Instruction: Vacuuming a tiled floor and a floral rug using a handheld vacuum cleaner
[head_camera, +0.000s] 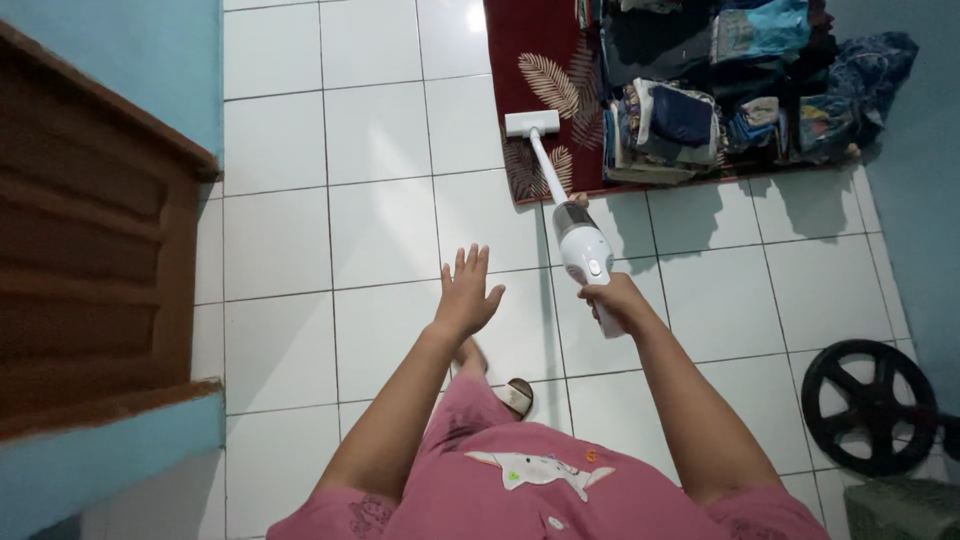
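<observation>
White stick vacuum (570, 215), one, gripped by the closed right hand (615, 298), reaches its head onto one red rug (540, 80) at far right, left hand (467, 293) spread, empty.

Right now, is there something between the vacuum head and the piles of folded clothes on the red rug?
Nothing visible. The vacuum head sits at the red rug edge, held by the right hand; only bare rug separates it from the folded clothes. The left hand is open, empty.
</observation>
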